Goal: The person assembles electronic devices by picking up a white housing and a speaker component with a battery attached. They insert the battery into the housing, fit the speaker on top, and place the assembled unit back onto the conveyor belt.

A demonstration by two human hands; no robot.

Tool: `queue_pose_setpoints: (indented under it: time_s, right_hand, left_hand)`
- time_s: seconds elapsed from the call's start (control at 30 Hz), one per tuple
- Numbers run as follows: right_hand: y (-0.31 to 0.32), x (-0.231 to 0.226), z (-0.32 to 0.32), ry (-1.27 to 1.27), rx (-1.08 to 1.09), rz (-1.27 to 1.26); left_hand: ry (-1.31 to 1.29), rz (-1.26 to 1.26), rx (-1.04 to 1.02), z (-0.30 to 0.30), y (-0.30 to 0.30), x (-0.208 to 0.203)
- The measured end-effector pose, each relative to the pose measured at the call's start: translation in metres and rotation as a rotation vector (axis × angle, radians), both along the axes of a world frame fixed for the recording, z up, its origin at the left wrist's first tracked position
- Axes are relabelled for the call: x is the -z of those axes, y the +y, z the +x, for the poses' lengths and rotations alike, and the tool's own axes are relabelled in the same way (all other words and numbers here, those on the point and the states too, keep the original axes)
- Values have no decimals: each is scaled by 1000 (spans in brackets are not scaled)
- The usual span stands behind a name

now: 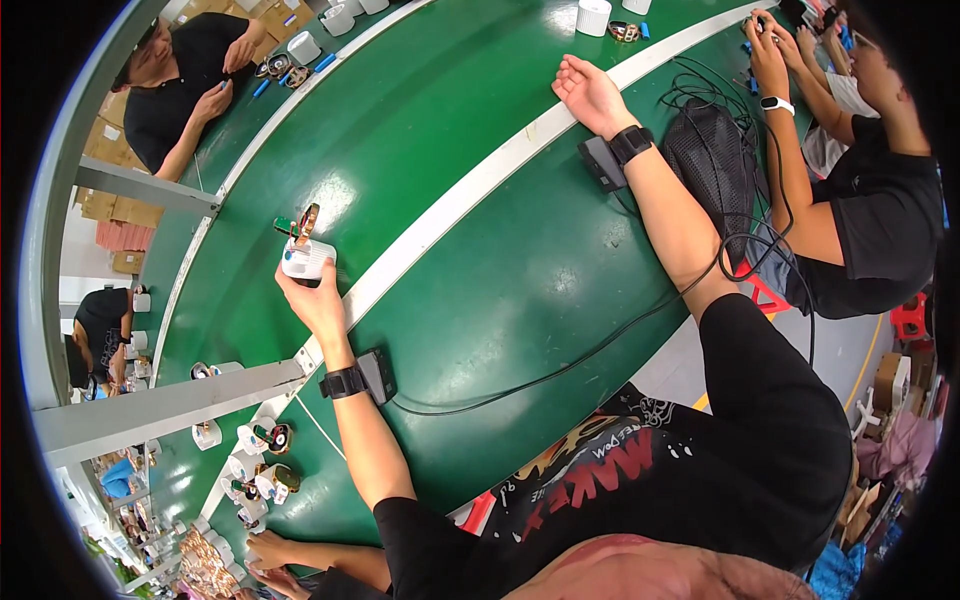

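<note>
On the green surface beyond the white rail, my left hand (317, 300) grips a white ribbed plastic housing (309, 260), thumb on its near side. From the top of the housing stick up a small green circuit board (286, 226) and a ring-shaped copper-coloured part (308, 220), joined to it by wires. Farther off to the right, my right hand (592, 97) reaches over the rail, palm turned up and fingers loosely bent. Nothing shows in it. Each wrist wears a black strap with a black box on it.
A white rail (450, 212) divides the green table, and a grey metal post with crossbars (180, 405) stands at left. Black cables and a black mesh bag (708, 150) lie at right. Housings with coils (270, 480) stand lower left. Co-workers sit around; one (850, 200) is at right.
</note>
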State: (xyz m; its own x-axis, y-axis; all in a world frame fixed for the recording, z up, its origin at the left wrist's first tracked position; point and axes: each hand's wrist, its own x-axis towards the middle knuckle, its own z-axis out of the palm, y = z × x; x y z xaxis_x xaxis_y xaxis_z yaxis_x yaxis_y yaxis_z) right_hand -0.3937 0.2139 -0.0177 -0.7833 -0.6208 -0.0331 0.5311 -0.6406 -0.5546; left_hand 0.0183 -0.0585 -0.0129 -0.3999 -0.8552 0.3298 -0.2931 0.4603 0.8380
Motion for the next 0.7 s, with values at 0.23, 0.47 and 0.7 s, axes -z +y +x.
queue_pose_setpoints:
  time_s: [0.23,0.47,0.7]
  right_hand:
    - [1,-1,-5,27,164,128]
    - [16,0,-73,633,907,911]
    - [-20,-32,-76,925,783,1529]
  left_hand:
    - [-30,-27,-57,0,2,-4]
    - [161,20,-87,-6,6,-5]
    - [96,-346,-446,-2,28,-20]
